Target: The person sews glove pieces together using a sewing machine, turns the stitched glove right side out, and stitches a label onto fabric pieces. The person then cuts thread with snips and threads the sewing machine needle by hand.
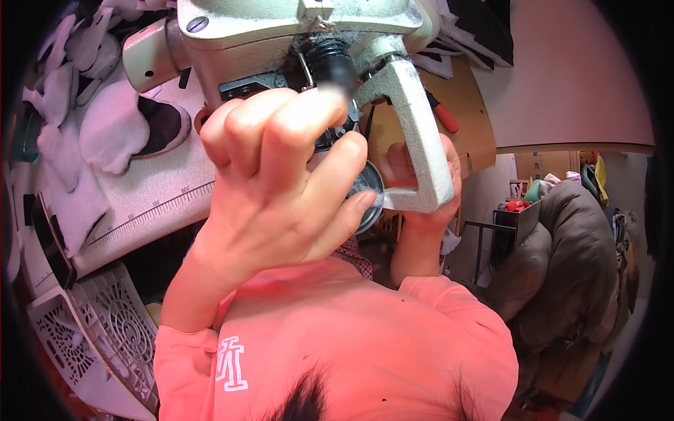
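A pale cast-metal sewing machine, dusted with lint, stands at the top of the head view. My left hand is raised before its working parts. The fingers are bent toward the machine, and the hand hides whatever lies under the fingertips. Just above the knuckles is a black part of the machine. A round metal disc shows beside my left thumb. Behind the machine's angled arm is my right hand, partly covered, with its visible fingers curled. What it holds, if anything, is hidden.
White fluffy pieces, some dark-backed, lie on the table with a printed ruler at left. A white plastic basket is below. A red-handled tool lies behind the machine. Dark padded fabric is piled at right.
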A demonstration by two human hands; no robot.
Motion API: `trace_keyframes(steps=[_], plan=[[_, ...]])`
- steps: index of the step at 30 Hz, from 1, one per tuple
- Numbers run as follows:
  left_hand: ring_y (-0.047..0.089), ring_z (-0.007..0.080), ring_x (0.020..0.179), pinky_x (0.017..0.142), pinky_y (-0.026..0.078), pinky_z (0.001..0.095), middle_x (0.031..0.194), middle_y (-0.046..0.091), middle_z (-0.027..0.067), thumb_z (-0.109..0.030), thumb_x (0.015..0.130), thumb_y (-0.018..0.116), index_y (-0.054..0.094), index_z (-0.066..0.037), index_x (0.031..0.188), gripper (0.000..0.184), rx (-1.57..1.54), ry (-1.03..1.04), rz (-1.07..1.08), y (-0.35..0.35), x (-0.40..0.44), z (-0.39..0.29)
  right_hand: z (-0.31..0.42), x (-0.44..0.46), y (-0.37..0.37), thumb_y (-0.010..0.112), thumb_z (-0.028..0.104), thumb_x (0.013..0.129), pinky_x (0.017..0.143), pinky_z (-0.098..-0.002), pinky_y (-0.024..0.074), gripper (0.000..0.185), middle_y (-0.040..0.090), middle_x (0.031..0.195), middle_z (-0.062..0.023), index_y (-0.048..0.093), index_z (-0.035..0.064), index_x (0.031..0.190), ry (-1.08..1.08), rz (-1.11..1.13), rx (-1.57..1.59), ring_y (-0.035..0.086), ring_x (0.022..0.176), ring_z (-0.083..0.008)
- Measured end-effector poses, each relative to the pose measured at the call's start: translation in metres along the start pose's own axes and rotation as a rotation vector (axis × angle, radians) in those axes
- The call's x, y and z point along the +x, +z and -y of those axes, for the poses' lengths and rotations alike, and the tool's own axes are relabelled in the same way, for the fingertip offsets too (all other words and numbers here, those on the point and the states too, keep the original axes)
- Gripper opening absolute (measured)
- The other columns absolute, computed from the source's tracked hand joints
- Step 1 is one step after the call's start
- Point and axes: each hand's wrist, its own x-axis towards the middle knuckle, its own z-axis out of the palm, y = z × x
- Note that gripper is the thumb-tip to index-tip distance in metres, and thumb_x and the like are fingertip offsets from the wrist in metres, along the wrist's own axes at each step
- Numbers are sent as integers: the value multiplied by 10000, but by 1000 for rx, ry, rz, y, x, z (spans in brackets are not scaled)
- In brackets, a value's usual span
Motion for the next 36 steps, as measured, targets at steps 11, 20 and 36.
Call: trace_keyframes(steps=[11, 20, 36], plan=[[467, 194, 927, 799, 331, 362, 994, 571, -14, -385, 849, 535, 675, -187, 892, 246, 270, 62, -308, 14, -22, 6, -49, 5, -25, 573, 202, 957, 592, -234, 396, 197, 562, 775, -32, 568, 5, 961, 50, 26, 105, 468, 659, -82], [457, 207, 929, 809, 331, 373, 986, 561, 0, -402, 918, 493, 695, -131, 909, 339, 269, -24, -264, 18, -30, 1, -68, -6, -11, 627, 3, 895, 569, -203, 418, 69, 561, 766, 12, 593, 17, 953, 283, -278, -322, 516, 657, -41], [453, 227, 861, 801, 339, 352, 903, 533, 32, -346, 893, 559, 711, -82, 992, 320, 60, -74, -241, 18, -38, 0, -63, -20, -58, 566, 154, 972, 662, -213, 432, 124, 572, 836, 16, 576, 31, 967, 155, -277, -365, 517, 732, -62]])
